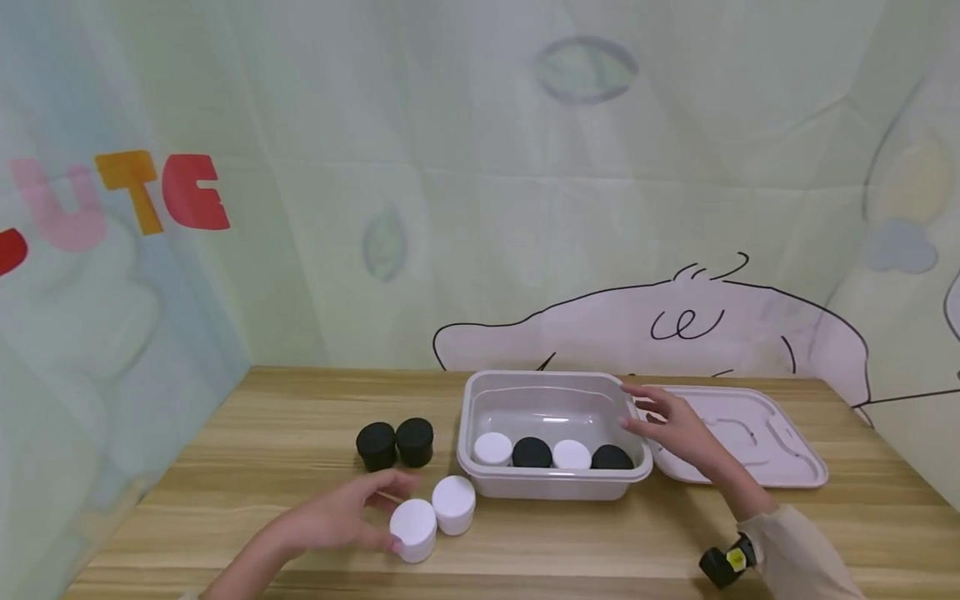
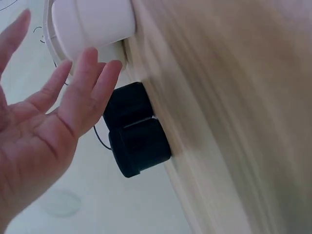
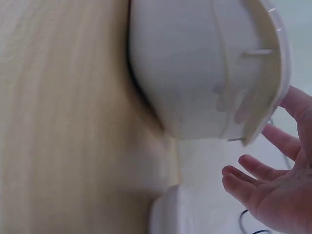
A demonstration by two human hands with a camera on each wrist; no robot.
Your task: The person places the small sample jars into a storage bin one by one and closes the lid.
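My left hand (image 1: 337, 517) is beside the nearer white lidded jar (image 1: 414, 532), its thumb and fingers spread around the near side. In the left wrist view those fingers are apart and relaxed, with the white jar (image 2: 95, 24) just past the tips. A second white jar (image 1: 453, 506) touches the first. Behind them stand two black lidded jars (image 1: 377, 447) (image 1: 415, 442), side by side. My right hand (image 1: 671, 429) is at the right rim of a pale plastic tub (image 1: 555, 483), fingers loosely extended; the right wrist view has its thumb at the rim. White and black jars alternate in a row inside the tub.
A pale lid (image 1: 750, 437) lies flat to the right of the tub, under the right forearm. A black device with a yellow mark (image 1: 727, 562) is at the right cuff. The wooden table (image 1: 300, 408) ends at a printed curtain (image 1: 337, 167).
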